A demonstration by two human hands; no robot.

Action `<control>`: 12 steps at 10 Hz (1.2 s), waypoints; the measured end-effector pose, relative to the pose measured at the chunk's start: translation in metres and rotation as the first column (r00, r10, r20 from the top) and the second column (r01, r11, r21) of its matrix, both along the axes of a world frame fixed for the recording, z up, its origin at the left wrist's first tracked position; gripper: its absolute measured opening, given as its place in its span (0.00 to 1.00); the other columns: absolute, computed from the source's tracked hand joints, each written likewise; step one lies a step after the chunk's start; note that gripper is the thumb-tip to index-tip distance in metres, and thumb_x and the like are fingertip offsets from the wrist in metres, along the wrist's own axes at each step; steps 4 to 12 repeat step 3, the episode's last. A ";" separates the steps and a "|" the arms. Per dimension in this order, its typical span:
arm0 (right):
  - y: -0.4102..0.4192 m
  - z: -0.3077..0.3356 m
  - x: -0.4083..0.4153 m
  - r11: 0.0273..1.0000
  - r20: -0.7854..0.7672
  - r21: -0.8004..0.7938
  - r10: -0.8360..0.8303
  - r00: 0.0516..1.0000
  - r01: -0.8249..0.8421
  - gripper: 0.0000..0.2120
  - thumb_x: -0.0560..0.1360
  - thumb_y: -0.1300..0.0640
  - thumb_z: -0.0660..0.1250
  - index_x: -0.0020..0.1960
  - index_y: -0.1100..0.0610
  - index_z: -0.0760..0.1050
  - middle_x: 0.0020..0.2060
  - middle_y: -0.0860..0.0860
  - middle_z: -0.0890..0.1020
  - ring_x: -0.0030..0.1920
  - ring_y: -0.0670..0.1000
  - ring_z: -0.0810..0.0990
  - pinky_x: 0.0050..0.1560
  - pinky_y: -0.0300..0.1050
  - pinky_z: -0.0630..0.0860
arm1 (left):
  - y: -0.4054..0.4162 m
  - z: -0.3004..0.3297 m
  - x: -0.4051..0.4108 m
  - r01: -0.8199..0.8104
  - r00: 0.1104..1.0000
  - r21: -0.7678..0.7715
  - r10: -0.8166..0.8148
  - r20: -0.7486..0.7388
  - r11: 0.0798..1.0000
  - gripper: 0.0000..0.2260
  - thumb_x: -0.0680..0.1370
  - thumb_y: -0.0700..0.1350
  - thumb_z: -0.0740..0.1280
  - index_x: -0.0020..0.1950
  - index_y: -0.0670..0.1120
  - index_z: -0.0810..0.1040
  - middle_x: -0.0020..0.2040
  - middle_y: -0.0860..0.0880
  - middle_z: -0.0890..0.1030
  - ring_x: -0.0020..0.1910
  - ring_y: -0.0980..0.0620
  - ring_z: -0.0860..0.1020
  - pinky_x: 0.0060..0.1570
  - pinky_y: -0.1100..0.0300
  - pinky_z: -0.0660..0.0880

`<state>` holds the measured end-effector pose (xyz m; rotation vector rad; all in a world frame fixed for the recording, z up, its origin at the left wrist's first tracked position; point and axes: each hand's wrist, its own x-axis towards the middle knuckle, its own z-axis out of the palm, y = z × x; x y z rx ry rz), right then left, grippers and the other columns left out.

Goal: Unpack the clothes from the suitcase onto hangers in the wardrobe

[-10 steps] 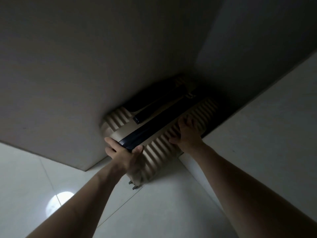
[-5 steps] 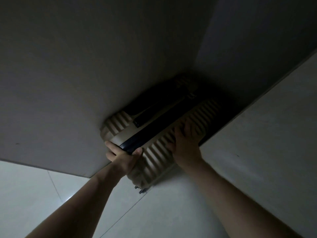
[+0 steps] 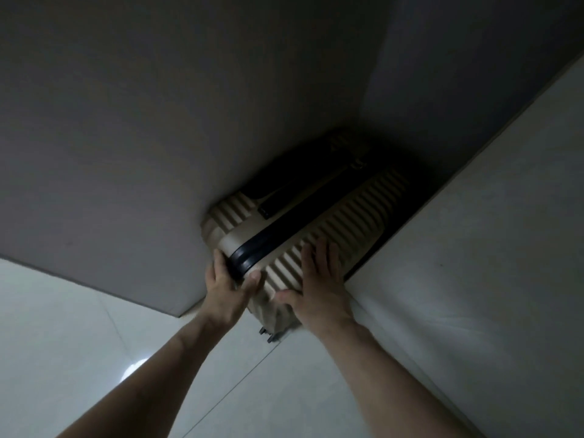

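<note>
A beige ribbed hard-shell suitcase (image 3: 341, 216) with a dark zipper band stands closed on its side in a dim narrow gap between a grey panel and a white surface. My left hand (image 3: 226, 289) grips the near corner over the dark band. My right hand (image 3: 317, 286) lies flat on the ribbed side, fingers spread, thumb wrapped round the near edge. A wheel (image 3: 267, 333) shows under the near end. No clothes, hangers or wardrobe interior are visible.
A large grey panel (image 3: 132, 153) rises close on the left of the suitcase. A white bed-like surface (image 3: 474, 248) borders its right side. Glossy white floor tiles (image 3: 79, 358) stretch toward me, with a bright light reflection at lower left.
My right hand has slid from the middle of the ribbed side down to the near end. The suitcase's near end appears slightly further out of the gap. My left hand keeps its grip.
</note>
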<state>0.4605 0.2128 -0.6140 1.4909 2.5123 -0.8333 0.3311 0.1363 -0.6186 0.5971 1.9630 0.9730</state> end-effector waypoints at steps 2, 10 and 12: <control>-0.002 0.012 0.000 0.999 0.102 -0.049 0.024 0.995 -0.019 0.43 0.75 0.43 0.63 0.76 0.56 0.39 0.75 0.55 0.37 0.75 0.55 0.36 0.74 0.49 0.41 | -0.035 0.027 -0.008 0.101 0.989 0.049 -0.095 -0.117 0.994 0.30 0.79 0.50 0.62 0.76 0.48 0.52 0.77 0.49 0.52 0.75 0.52 0.51 0.71 0.58 0.50; -0.025 0.032 0.008 0.999 0.083 -0.040 0.016 0.996 -0.012 0.40 0.76 0.45 0.62 0.76 0.55 0.40 0.76 0.55 0.38 0.75 0.54 0.37 0.75 0.48 0.42 | -0.060 0.046 -0.013 0.146 0.981 0.031 -0.141 -0.134 0.989 0.28 0.79 0.51 0.62 0.76 0.49 0.54 0.77 0.50 0.53 0.75 0.52 0.52 0.73 0.57 0.51; -0.025 0.032 0.008 0.999 0.083 -0.040 0.016 0.996 -0.012 0.40 0.76 0.45 0.62 0.76 0.55 0.40 0.76 0.55 0.38 0.75 0.54 0.37 0.75 0.48 0.42 | -0.060 0.046 -0.013 0.146 0.981 0.031 -0.141 -0.134 0.989 0.28 0.79 0.51 0.62 0.76 0.49 0.54 0.77 0.50 0.53 0.75 0.52 0.52 0.73 0.57 0.51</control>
